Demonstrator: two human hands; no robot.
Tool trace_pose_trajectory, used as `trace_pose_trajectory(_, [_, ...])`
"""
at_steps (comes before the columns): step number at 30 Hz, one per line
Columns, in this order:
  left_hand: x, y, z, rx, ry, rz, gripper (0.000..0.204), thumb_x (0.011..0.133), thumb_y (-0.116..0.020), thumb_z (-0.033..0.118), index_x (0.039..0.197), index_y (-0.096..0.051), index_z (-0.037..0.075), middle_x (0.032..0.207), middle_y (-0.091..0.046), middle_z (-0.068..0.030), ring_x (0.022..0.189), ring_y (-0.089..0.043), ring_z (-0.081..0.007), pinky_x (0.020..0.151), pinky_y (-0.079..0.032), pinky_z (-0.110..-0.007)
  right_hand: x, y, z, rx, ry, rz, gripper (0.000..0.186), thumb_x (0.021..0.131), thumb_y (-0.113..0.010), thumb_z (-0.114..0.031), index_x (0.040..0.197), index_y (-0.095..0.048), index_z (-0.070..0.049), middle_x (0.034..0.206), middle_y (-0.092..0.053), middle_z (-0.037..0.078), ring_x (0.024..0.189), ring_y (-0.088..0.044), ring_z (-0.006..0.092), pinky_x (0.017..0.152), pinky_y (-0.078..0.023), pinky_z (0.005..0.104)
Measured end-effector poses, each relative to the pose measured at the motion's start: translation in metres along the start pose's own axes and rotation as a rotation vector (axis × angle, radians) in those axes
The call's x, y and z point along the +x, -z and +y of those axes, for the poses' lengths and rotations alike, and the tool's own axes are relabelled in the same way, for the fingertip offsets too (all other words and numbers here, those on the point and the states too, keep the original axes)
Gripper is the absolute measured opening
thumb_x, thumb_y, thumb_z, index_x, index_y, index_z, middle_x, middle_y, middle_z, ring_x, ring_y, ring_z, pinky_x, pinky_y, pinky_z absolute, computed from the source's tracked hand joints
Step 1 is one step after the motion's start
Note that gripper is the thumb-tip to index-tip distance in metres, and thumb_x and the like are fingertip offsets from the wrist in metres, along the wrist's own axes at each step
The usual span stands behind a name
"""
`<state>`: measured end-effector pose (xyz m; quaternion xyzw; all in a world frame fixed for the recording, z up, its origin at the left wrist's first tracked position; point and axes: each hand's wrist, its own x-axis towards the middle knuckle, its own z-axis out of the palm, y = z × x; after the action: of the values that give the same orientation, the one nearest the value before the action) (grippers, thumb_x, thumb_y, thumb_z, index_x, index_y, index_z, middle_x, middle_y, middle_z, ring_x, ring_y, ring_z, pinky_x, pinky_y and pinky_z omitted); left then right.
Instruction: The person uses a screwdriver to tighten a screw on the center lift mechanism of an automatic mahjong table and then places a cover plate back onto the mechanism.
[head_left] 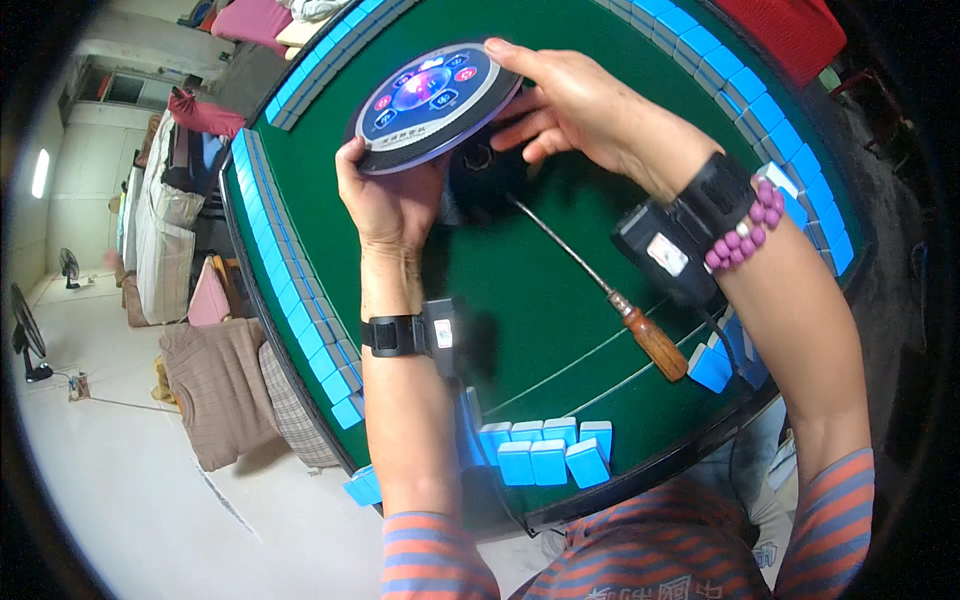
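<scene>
Round control panel tilted, held up beyond tip of wooden-handled screwdriver. I have left grip clasping rim on side away from screwdriver; right grip grasping opposite rim, thumb on top, fingers below. Screwdriver lies on green desk; blue-backed mahjong tiles just beside its handle.
</scene>
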<state>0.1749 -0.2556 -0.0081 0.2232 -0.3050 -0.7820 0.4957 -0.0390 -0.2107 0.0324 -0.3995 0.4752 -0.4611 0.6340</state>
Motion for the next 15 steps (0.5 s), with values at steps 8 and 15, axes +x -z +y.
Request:
trace_pose_trajectory(8, [-0.002,0.011,0.005,-0.014,-0.026,-0.024,0.060,0.086,-0.043,0.035,0.135,-0.049,0.001,0.135,-0.055,-0.0193,0.124,-0.052,-0.0372,0.108,-0.037,-0.056,0.016,-0.012,-0.012,-0.080,-0.031,0.086,0.033,0.099,-0.051,-0.021,0.114,-0.056,0.008,0.087,-0.067,0.016,0.063,-0.067,0.0217,0.046,-0.052,0.0280])
trace_pose_trajectory(15, [-0.005,0.015,0.008,0.027,0.033,-0.038,0.049,0.092,-0.044,0.031,0.129,-0.052,0.001,0.131,-0.056,-0.0193,0.122,-0.053,-0.0379,0.106,-0.037,-0.058,0.002,-0.012,-0.010,-0.109,-0.059,0.082,0.030,0.102,-0.047,-0.019,0.112,-0.054,0.008,0.081,-0.062,0.012,0.061,-0.062,0.0178,0.048,-0.053,0.0269])
